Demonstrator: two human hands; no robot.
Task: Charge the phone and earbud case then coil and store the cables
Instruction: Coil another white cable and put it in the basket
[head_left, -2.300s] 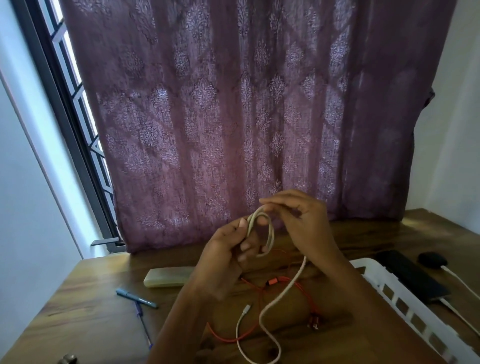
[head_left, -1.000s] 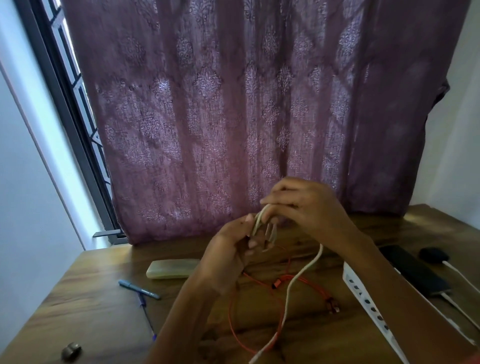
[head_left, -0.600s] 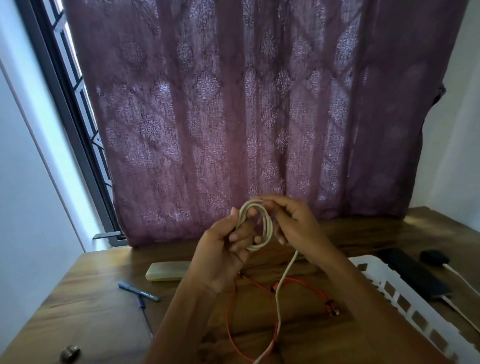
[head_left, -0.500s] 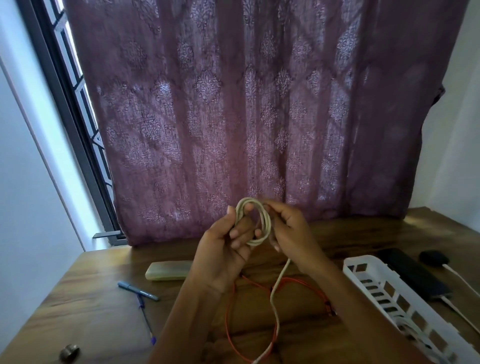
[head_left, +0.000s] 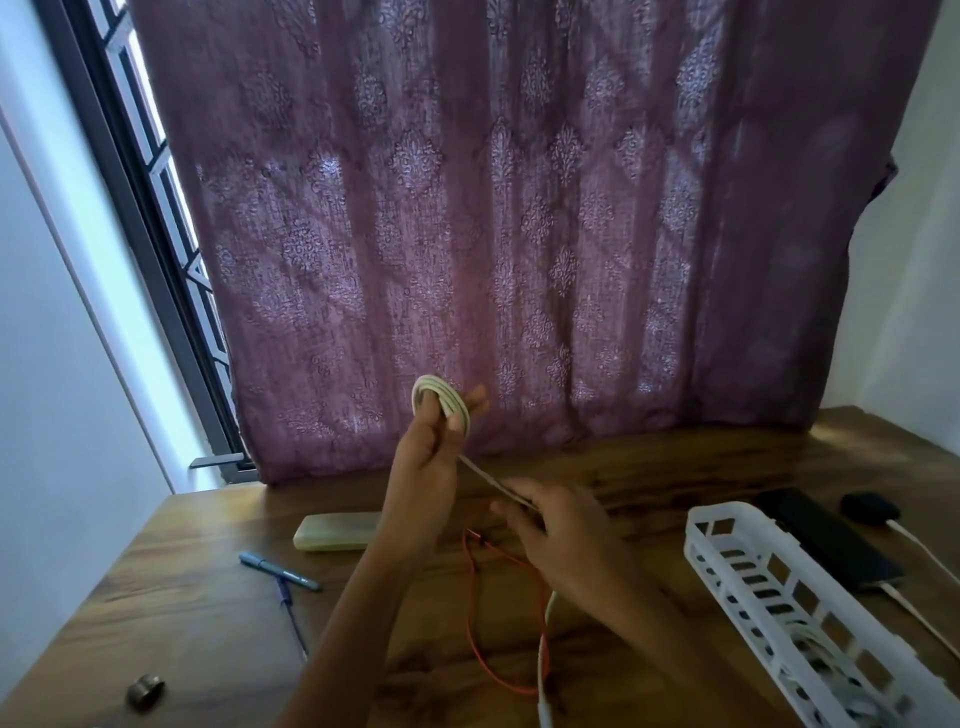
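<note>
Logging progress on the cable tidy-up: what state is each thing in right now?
white cable: partly coiled round left hand, loose run pinched by right hand.
orange cable: uncoiled, loose on table.
phone: lying flat, plugged in.
earbud case: plugged in.
basket: upright beside the phone.
curtain: drawn.

No legible text, brand or number on the phone (head_left: 826, 540), pen (head_left: 280, 571) or white basket (head_left: 693, 543)

Purple curtain (head_left: 519, 234) — blue pen (head_left: 278, 570)
</note>
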